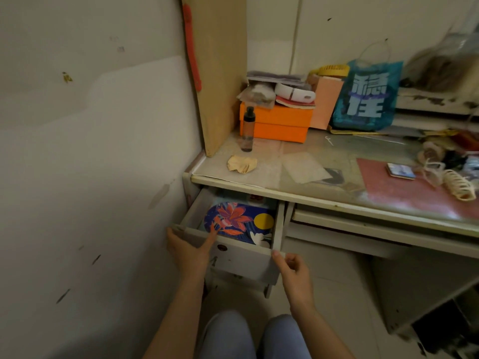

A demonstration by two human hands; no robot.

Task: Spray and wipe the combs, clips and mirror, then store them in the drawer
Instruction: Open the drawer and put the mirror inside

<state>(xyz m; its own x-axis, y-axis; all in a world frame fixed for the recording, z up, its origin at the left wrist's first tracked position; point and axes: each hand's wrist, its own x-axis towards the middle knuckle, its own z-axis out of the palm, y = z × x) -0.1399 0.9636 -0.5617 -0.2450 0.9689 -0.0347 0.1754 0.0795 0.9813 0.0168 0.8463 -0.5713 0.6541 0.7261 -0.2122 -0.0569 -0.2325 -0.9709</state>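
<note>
Drawer (241, 257) at the frame's 6 to 7 o'clock, pulled partly out from under the desk (298, 193); its grey front faces the person and a flat item printed with an orange flower and a yellow disc lies inside. Judged step: handling the drawer itself, either opening it for storage or closing it (which of the two cannot be told). Left hand (186, 248) grips the front's left corner, thumb hooked over the top edge into the drawer. Right hand (291, 268) pinches the front's right top corner, remaining fingers curled. Spray bottle (248, 129) stands at 12 o'clock from the drawer, just before the orange box (280, 123), a crumpled cloth (242, 164) near it. Clips (458, 185) lie well apart at 3 o'clock, blurred; combs and mirror cannot be made out with certainty. Next move likely calls for an even pull or push with both hands.
</note>
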